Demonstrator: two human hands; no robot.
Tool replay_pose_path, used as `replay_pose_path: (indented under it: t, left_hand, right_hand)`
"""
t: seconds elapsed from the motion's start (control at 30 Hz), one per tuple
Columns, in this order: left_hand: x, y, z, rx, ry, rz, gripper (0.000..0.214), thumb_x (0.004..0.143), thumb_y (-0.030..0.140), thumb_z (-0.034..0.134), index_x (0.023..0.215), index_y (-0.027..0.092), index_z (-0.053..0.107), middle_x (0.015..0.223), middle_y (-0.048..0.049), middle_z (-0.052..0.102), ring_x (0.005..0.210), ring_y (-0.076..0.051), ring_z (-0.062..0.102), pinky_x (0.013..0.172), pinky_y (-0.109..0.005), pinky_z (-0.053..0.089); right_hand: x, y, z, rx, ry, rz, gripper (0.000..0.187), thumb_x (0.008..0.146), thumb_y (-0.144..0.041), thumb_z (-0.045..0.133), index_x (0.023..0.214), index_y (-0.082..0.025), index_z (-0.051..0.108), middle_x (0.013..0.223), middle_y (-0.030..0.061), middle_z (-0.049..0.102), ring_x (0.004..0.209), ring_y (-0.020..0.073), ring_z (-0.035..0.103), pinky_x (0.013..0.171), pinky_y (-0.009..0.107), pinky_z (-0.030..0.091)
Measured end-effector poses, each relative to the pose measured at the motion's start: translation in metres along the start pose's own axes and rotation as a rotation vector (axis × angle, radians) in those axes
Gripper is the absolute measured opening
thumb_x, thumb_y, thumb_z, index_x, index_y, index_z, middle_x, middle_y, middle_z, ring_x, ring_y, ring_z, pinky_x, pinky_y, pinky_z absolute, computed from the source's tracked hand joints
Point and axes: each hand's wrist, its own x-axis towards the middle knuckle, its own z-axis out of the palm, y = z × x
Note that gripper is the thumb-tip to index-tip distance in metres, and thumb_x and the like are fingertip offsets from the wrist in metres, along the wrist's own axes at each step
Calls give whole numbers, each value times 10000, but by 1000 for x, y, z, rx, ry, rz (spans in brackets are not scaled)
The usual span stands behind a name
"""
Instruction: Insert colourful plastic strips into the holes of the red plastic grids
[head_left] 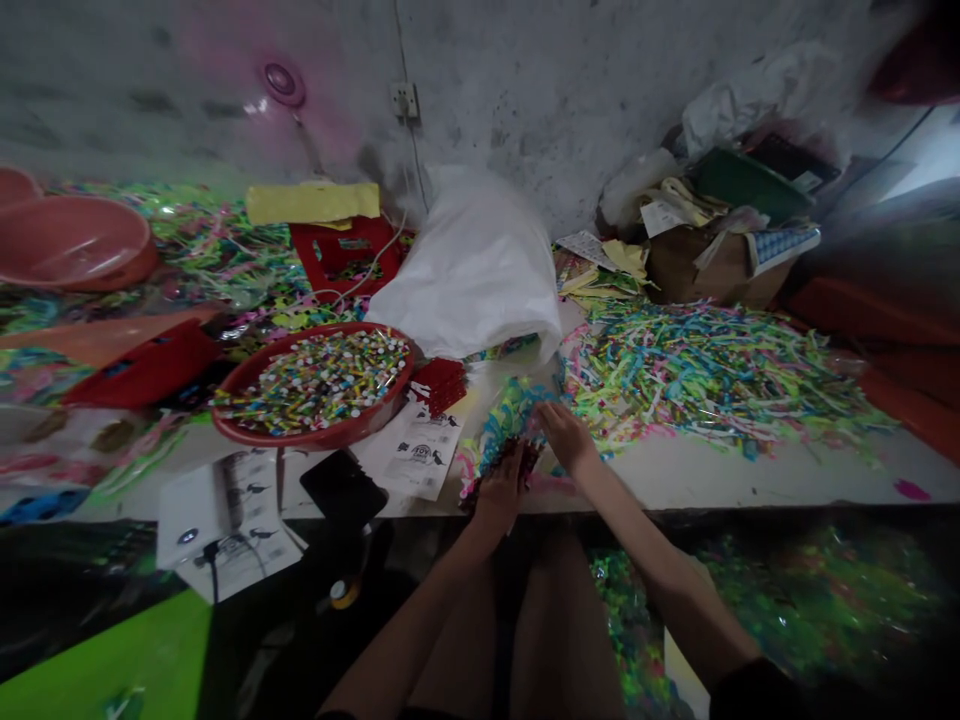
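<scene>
A bunch of colourful plastic strips [510,408], blue and green with pink at the left end, lies at the table's front edge before me. Dark red pieces [501,458] cover its near side. My left hand [501,497] rests on these with its fingers stretched out over them. On the bunch's right side is my right hand [564,432], its fingers drawn together at the blue strips. What they pinch is too small and dim to make out. Just behind the bunch, the mouth of a large white sack [480,270] faces me.
A red basin [225,420] of small coloured pieces stands left, with red pieces [439,385], printed sheets [420,450] and a black phone-like object [343,487] near it. Loose strips [697,370] are heaped right. Behind are a red crate [311,255] and a cardboard box [690,265].
</scene>
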Motion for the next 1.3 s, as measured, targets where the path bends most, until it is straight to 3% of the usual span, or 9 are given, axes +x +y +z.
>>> replay_pose_path:
  t: [0.2, 0.4, 0.67, 0.83, 0.97, 1.13, 1.3]
  left_hand:
    - [3, 3, -4, 28, -42, -53, 585, 884, 227, 412, 1443, 200, 243, 1189, -110, 615, 886, -214, 637, 739, -294, 498]
    - [9, 1, -6, 61, -113, -108, 551, 908, 190, 368, 1443, 223, 240, 941, -93, 694, 726, -178, 658, 631, -256, 497]
    - [21, 6, -17, 101, -225, -144, 565, 906, 164, 375, 1446, 221, 220, 864, -105, 696, 706, -198, 670, 608, -268, 505]
    - [25, 11, -16, 123, -256, -162, 574, 899, 173, 387, 1447, 209, 217, 811, -102, 687, 710, -206, 670, 603, -271, 509]
    - [25, 11, -16, 113, -246, -169, 568, 897, 174, 385, 1443, 197, 229, 807, -107, 687, 705, -212, 668, 594, -280, 510]
    - [23, 11, -18, 93, -219, -168, 558, 894, 180, 384, 1437, 183, 253, 794, -110, 694, 709, -222, 670, 603, -288, 505]
    - [14, 10, -15, -4, -179, -155, 610, 885, 239, 419, 1450, 188, 195, 928, -106, 699, 768, -206, 675, 693, -299, 512]
  right_hand:
    - [8, 0, 2, -27, 26, 42, 194, 918, -157, 420, 964, -199, 604, 911, 73, 644, 838, 189, 598, 695, 284, 463]
    - [15, -8, 6, 37, 79, 13, 184, 933, -169, 399, 986, -173, 575, 904, 87, 653, 855, 194, 605, 695, 285, 454]
    - [15, -17, 2, 100, 90, 90, 184, 942, -235, 397, 992, -191, 569, 886, 86, 659, 852, 197, 617, 679, 284, 466]
    - [-44, -2, 0, 98, 154, 223, 295, 945, -342, 368, 1138, -179, 522, 1062, 110, 613, 847, 192, 626, 663, 288, 492]
    - [-112, 32, 16, -32, 1, 339, 307, 924, -397, 391, 1059, -189, 572, 1037, 101, 621, 902, 208, 625, 646, 284, 515]
    - [-166, 64, 47, -64, -49, 177, 415, 831, -371, 558, 1178, -143, 558, 1173, 177, 591, 1136, 293, 536, 892, 417, 489]
    - [-177, 59, 58, -65, -31, 99, 348, 829, -243, 517, 1152, -134, 584, 1203, 199, 588, 1150, 301, 533, 907, 427, 487]
